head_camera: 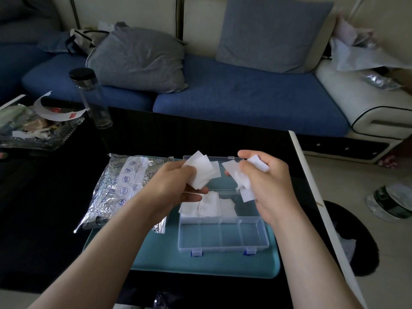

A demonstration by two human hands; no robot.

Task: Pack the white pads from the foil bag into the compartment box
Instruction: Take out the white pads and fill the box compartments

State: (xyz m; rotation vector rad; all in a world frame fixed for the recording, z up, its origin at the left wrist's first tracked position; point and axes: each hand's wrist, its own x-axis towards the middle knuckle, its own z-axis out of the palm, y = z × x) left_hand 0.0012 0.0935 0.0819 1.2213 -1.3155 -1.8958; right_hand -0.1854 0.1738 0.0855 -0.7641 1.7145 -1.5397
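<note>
Left hand [171,184], right hand [267,186]: fingers [189,197] pinched on white pads [201,168] above compartment box [223,246]; table edge [314,186] nearby

"Can you read anything from where you stand?"

"One word only: 'Date', in blue with a dot after it. It's on the white strip [130,181] that runs down the foil bag [104,197] lying on the counter [51,197]."

"And the round marks beside it?"

"A column of small blue circular signs on the same strip, each with a drawing inside. They're too small to tell apart. The short line of print at the strip's far end is too blurred to read."

"The curled white paper band [55,117] over on the left?"

"It has red patches on it, but I can't make out any lettering."
</note>
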